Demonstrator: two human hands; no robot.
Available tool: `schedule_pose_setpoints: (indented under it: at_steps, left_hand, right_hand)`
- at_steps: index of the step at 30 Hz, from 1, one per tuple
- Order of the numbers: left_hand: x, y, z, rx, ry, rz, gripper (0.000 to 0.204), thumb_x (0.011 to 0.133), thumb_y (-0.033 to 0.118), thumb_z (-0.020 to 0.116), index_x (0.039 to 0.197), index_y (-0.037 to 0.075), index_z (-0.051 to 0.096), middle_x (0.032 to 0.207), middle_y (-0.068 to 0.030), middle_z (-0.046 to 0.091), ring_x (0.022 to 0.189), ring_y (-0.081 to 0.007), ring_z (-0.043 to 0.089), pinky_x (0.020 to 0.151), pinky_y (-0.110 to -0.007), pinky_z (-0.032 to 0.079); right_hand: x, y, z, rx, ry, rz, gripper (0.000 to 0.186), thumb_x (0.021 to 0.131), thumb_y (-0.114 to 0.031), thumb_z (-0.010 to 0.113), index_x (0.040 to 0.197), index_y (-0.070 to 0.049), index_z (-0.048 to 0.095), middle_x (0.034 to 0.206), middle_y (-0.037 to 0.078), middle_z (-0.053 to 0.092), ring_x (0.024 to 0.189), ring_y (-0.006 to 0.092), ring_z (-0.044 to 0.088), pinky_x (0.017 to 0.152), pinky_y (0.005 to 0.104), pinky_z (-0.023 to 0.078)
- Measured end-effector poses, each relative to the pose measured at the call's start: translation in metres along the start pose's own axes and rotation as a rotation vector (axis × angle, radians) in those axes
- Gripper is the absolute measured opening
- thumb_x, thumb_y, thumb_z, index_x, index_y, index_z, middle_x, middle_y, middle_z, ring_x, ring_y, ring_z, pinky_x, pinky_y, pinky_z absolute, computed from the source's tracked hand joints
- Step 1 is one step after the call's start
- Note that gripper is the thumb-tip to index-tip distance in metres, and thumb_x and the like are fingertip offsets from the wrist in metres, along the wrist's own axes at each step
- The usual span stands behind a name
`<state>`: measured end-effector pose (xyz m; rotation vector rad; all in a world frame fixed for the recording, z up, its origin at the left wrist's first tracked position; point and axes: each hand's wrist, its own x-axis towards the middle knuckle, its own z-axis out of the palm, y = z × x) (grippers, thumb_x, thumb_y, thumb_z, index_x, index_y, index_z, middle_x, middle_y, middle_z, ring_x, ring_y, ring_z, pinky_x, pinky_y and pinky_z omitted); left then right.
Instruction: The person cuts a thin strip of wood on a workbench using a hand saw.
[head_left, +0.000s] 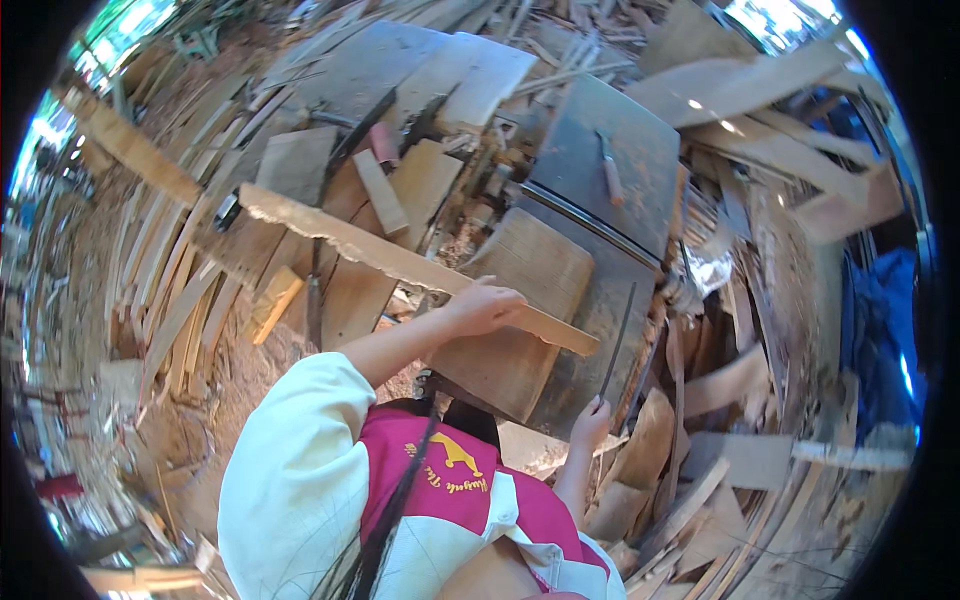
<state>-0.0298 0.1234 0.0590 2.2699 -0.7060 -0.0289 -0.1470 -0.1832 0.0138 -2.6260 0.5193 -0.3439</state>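
My left hand [484,306] is closed around a long, narrow wooden strip [370,245] with one ragged edge. The strip slants from the upper left down to the right, across a wide pale board [535,262] that rests on a dark metal machine table [572,385]. Lower and to the right, my right hand [591,422] grips the near end of a thin dark rod [621,335], which points away from me over the table; its exact kind I cannot tell. A knife-like tool [609,170] with a light handle lies on the far metal plate.
Left of the machine, boards and offcuts lie about, among them a small wood block [275,305] and a pinkish cylinder [383,146]. Scrap wood [700,520] is heaped along the right side. Blue cloth [885,330] hangs at the far right.
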Motion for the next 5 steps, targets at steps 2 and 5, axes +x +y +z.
schedule_pose_setpoints:
  at_steps: [2, 5]
  left_hand:
    - [-0.03, -0.015, -0.022, -0.065, 0.077, -0.18, 0.026, 0.082, 0.023, 0.054, 0.104, 0.01, 0.055, 0.099, -0.0095, 0.06, 0.097, -0.0233, 0.055, 0.089, -0.043, 0.036]
    - [-0.077, -0.028, -0.055, -0.234, 0.274, -0.489, 0.035, 0.082, 0.027, 0.055, 0.113, 0.01, 0.051, 0.106, -0.0093, 0.059, 0.099, -0.0235, 0.055, 0.097, -0.042, 0.029]
  right_hand:
    - [0.018, 0.001, 0.008, -0.017, -0.028, -0.059, 0.025, 0.087, -0.024, 0.045, 0.08, -0.002, 0.054, 0.072, 0.021, 0.058, 0.07, 0.0389, 0.055, 0.059, 0.046, 0.042]
    - [0.033, 0.006, 0.023, -0.045, -0.055, -0.085, 0.025, 0.083, -0.027, 0.051, 0.081, -0.002, 0.055, 0.076, 0.019, 0.059, 0.072, 0.0359, 0.057, 0.062, 0.0455, 0.043]
